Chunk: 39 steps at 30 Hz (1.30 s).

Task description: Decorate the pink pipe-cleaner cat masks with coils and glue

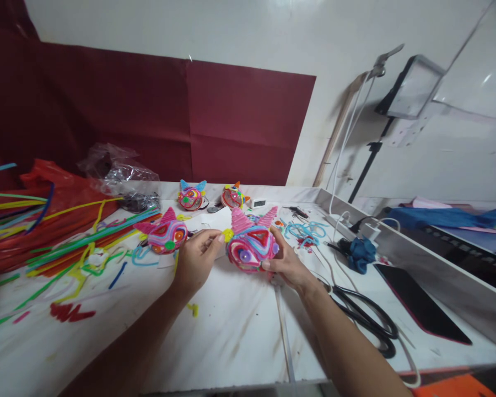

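My right hand (288, 263) is wrapped round the right side of a cat head made of pipe cleaners (250, 248), holding it upright above the white table. The head has pink pointed ears, a red triangle on the brow and purple spots on swirled pink, blue and white. At its left side, my left hand (199, 256) pinches a small yellow pipe-cleaner coil (228, 235), which touches the head or sits right beside it; I cannot tell whether it is fixed on. Left of that hand lies a similar pink-eared cat head (165, 234), partly hidden by my fingers.
Two more cat heads, one blue-eared (191, 197) and one orange-eared (232, 197), stand at the back. Loose pipe cleaners (95, 248) cover the left side. Blue scraps (306, 230), a coiled black cable (367, 314) and a dark phone-like slab (421, 303) lie right.
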Available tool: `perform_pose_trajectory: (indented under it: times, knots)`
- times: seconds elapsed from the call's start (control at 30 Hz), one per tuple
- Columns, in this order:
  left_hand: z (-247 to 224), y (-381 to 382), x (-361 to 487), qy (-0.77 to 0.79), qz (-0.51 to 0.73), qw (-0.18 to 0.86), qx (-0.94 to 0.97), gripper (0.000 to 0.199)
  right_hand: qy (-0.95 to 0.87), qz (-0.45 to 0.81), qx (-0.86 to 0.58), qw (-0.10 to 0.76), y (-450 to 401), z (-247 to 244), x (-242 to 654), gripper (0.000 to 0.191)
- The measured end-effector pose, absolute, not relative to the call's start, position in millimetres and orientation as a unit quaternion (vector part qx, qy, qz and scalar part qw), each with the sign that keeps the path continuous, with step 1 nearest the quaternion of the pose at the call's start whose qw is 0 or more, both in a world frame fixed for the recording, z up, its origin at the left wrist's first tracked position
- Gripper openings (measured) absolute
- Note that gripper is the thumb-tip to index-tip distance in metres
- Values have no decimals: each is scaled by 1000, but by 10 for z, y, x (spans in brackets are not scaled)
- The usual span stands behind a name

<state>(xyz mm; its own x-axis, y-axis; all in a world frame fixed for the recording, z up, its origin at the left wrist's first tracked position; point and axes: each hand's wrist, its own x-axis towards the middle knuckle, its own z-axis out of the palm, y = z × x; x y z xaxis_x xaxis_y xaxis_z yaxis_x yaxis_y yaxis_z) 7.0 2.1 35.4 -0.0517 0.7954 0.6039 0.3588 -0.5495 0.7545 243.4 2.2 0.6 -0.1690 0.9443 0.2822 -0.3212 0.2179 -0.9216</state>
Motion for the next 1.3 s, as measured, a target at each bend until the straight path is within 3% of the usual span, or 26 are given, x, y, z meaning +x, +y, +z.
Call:
perform_pose_trajectory:
  times: [0.63,0.8,1.03,1.3]
  knots:
    - [361,-12,53,452,570,193,659,37,-517,551,-304,580,1,25,2438,101]
    - [252,35,76,464,587,294,594,48,-504,544,-300,600,7,30,2415,100]
    - [-40,138,181,364,576,541,493,77,-471,537,-298,633,37,19,2341,110]
    - [-115,34,344,303,522,633,485,83,-507,495,-297,640,110,-106,2258,123]
